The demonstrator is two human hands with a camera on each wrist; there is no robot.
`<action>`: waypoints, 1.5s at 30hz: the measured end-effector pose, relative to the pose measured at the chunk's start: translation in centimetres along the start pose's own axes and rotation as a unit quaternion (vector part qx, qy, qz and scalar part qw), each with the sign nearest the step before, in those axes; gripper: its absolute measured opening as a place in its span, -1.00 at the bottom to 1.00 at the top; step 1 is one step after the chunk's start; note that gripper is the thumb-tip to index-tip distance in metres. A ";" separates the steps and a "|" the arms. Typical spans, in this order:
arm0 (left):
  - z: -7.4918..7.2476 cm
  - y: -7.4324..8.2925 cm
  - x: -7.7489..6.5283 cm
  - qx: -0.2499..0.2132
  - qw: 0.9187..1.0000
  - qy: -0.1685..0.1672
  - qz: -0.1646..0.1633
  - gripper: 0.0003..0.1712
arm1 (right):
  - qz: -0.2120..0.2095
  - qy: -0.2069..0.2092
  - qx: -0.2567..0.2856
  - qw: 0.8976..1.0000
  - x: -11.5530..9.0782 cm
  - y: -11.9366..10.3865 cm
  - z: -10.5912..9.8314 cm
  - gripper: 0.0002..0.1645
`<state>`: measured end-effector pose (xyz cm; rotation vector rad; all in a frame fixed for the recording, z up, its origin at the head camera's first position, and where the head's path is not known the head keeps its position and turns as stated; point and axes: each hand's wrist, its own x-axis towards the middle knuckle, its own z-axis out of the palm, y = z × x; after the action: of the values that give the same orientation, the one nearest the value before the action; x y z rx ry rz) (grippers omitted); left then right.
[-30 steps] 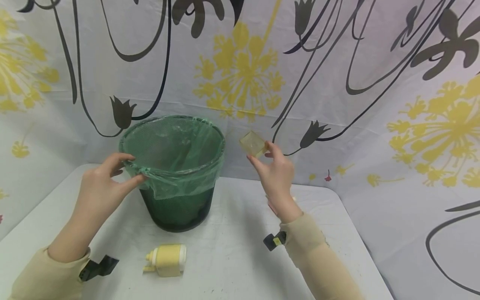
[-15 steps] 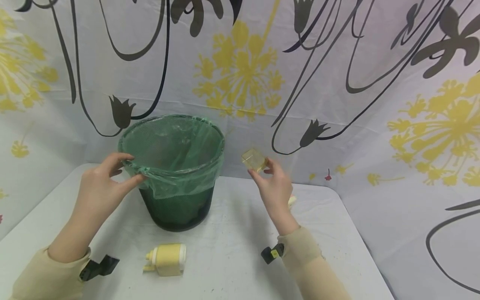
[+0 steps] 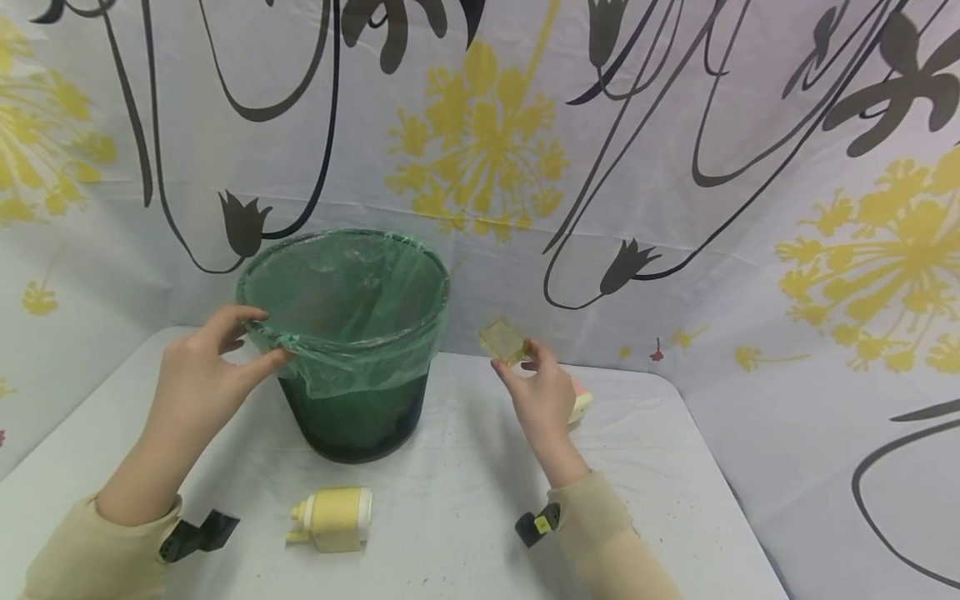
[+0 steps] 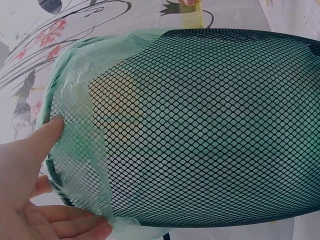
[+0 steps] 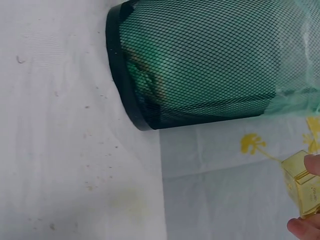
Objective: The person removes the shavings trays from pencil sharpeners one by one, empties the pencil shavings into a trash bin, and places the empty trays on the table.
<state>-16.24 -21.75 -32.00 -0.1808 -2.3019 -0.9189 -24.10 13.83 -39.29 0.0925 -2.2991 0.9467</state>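
A dark green mesh wastebasket stands upright on the table, a translucent green bin liner folded over its rim. My left hand holds the basket's near left rim, thumb and fingers on the liner there. In the left wrist view the thumb lies against the liner over the mesh. To the right of the basket, my right hand pinches a small clear yellowish plastic box in the air. The right wrist view has this box between thumb and fingertips, apart from the basket.
A yellow and white bottle-like object lies on its side on the white table, in front of the basket. Partly hidden behind my right hand is a pink and cream object. A flower-patterned cloth hangs behind the table.
My right hand has moved down with the clear box and slightly left, uncovering more of the pink and cream object. The left hand and the wastebasket have stayed in place.
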 end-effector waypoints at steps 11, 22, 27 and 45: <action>0.0 0.1 0.0 0.000 1.000 0.001 0.000 -0.49 | 0.058 -0.036 -0.003 0.998 -1.2 0.7 0.7 -0.30; 0.0 0.1 0.0 0.001 1.000 0.002 0.002 -0.49 | 0.064 -0.038 -0.014 0.997 -2.3 2.1 1.9 -0.35; 0.0 0.0 0.0 -0.002 1.000 0.004 0.006 -0.49 | 0.077 -0.044 -0.007 0.996 -2.8 2.3 2.2 -0.34; 0.1 -0.1 -0.1 -0.002 1.000 0.004 0.003 -0.50 | 0.100 -0.070 -0.035 0.992 -4.3 3.3 3.3 -0.30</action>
<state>-16.24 -21.73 -32.15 -0.1855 -2.2909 -0.9189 -23.45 13.38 -45.65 -0.1074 -2.5051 0.9854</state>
